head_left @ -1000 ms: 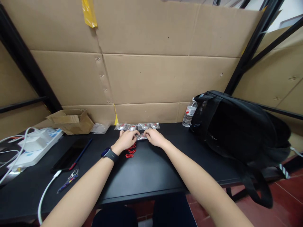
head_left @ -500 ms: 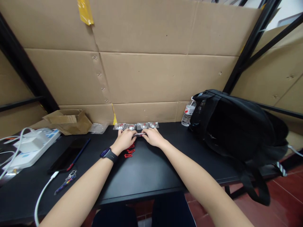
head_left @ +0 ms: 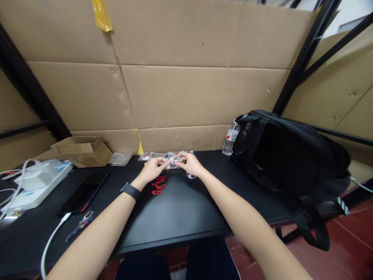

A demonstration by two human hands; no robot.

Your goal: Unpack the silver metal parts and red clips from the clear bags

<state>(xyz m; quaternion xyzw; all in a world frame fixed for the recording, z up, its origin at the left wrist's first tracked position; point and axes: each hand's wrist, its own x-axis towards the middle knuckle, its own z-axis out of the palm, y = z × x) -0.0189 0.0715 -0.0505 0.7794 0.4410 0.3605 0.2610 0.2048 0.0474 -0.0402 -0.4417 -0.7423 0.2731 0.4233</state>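
Between both hands is a small clear plastic packet [head_left: 173, 165] with a round, red-marked item inside. My left hand [head_left: 153, 169] pinches its left side with thumb and fingers. Closed on its right side is my right hand [head_left: 190, 164]. Just below the right palm, a round silvery object [head_left: 191, 176] shows in part on the black table; the hand hides the rest. Behind the hands, more clear packets [head_left: 146, 156] lie in a row along the cardboard, partly covered. Several small red cord loops [head_left: 158, 186] lie close to my left wrist.
To the right stand a black backpack [head_left: 291, 159] and a water bottle [head_left: 229, 140]. On the left are an open cardboard box [head_left: 87, 155], a plastic bag [head_left: 119, 159], a white power strip [head_left: 37, 190], a phone [head_left: 80, 192], a pen [head_left: 96, 192] and a keychain [head_left: 80, 227].
Earlier the hands held something thin, seen edge-on, lower between the fingertips. Now a packet is held with its face towards me, and a round silvery object shows under the right hand.
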